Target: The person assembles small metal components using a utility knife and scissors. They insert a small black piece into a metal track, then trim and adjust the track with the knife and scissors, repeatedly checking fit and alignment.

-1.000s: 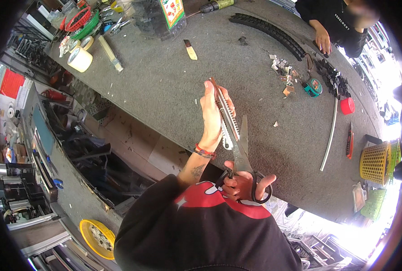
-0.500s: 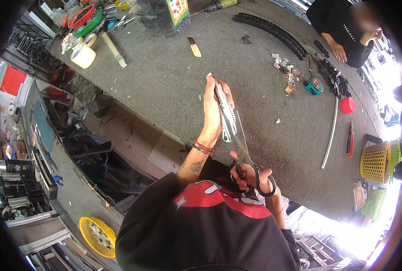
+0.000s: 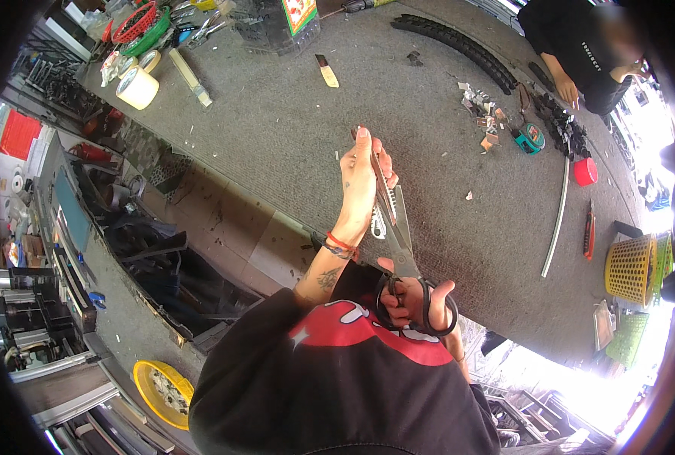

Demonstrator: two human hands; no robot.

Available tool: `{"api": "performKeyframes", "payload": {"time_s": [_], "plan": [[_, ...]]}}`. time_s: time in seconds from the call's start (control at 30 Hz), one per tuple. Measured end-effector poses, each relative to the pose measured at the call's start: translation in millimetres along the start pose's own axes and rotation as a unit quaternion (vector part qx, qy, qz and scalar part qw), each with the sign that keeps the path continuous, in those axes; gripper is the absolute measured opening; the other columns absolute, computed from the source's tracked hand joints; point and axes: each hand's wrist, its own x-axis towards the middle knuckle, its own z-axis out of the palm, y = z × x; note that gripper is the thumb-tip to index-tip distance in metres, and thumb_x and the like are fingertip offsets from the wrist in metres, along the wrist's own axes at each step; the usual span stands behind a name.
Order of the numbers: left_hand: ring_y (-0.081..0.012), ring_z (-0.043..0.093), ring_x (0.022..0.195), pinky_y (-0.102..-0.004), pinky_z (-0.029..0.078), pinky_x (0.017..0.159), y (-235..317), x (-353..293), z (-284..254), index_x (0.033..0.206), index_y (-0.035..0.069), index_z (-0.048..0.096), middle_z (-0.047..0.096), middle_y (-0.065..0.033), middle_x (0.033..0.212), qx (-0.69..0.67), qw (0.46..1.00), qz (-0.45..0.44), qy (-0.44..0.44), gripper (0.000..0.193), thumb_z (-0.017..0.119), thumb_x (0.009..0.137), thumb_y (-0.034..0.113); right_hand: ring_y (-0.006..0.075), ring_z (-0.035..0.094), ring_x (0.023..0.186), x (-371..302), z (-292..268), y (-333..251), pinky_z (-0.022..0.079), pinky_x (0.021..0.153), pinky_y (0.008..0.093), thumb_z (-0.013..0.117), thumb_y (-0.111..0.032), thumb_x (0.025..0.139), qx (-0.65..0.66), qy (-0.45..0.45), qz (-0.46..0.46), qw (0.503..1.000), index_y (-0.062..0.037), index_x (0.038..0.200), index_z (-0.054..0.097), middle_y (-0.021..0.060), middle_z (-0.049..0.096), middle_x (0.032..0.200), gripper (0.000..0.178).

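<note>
My left hand [image 3: 361,176] is closed, thumb uppermost, around a bundle of narrow white and brownish strips with toothed edges [image 3: 380,221]; their exact kind is unclear. The lower ends stick out below my palm. Fingers of my right hand [image 3: 407,300] go through the black handle loops of large scissors [image 3: 402,258]. The grey blades point up and away from me, close alongside the strips. Whether a blade touches them I cannot tell. Both hands are above the near edge of a grey, carpet-like worktop [image 3: 292,144].
A pale-handled knife [image 3: 327,72] lies ahead. Right are metal scraps [image 3: 488,121], a teal tape measure [image 3: 529,139], a red cutter [image 3: 589,231] and a yellow basket [image 3: 628,271]. Tape rolls [image 3: 137,89] sit far left; a yellow bowl [image 3: 142,379] is lower left. Another person's hand [image 3: 566,89] rests far right.
My left hand has turned, so less of the strips' white face shows and its fingers curl further over them. The scissors and my right hand have shifted slightly left.
</note>
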Motion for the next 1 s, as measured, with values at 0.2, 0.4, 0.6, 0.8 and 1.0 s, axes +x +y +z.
{"api": "performKeyframes", "payload": {"time_s": [0.2,0.4,0.6,0.8,1.0], "plan": [[-0.0076,0.041,0.049,-0.0231,0.034,0.043,-7,6,-3,0.073,0.011,0.044,0.041,0.0014,0.055,0.026,0.999,-0.018,0.025,0.038,0.044,0.091,0.045,0.0091,0.030,0.056,8,1,6,0.032,0.045,0.0228,0.028,-0.094,0.036,-0.002,0.003,0.003,1.000,-0.0089,0.142,0.000,0.0018,0.035,0.078,0.139],[-0.0094,0.045,0.045,-0.0254,0.040,0.042,-9,13,-10,0.073,0.011,0.047,0.047,-0.0009,0.054,-0.012,1.000,-0.022,-0.015,0.039,0.045,0.090,0.045,0.0102,0.031,0.057,5,-1,4,0.032,0.048,0.0231,0.029,-0.095,0.036,0.047,0.014,0.001,0.999,-0.0100,0.142,0.005,0.0034,0.038,0.081,0.138],[-0.0095,0.045,0.047,-0.0262,0.041,0.046,-7,14,-13,0.074,0.013,0.046,0.045,0.0001,0.056,-0.047,0.998,0.012,0.045,0.037,0.043,0.091,0.046,0.0110,0.033,0.061,0,-12,8,0.034,0.052,0.0237,0.027,-0.094,0.044,0.074,-0.022,-0.044,0.996,-0.0101,0.142,0.006,0.0056,0.041,0.087,0.131],[-0.0098,0.044,0.048,-0.0264,0.041,0.046,-10,14,-15,0.075,0.013,0.045,0.044,0.0008,0.056,-0.082,0.995,0.014,0.055,0.037,0.041,0.092,0.046,0.0104,0.037,0.063,-9,-19,15,0.034,0.052,0.0224,0.024,-0.093,0.049,-0.059,0.017,-0.049,0.997,-0.0089,0.142,0.003,0.0064,0.043,0.091,0.128],[-0.0093,0.041,0.051,-0.0252,0.037,0.048,-6,16,-18,0.076,0.013,0.044,0.040,0.0024,0.056,-0.144,0.989,0.013,0.000,0.036,0.040,0.093,0.045,0.0090,0.039,0.059,-30,-26,2,0.035,0.050,0.0224,0.029,-0.089,0.056,-0.145,0.017,-0.026,0.989,-0.0068,0.141,0.017,0.0060,0.047,0.087,0.119]]}}
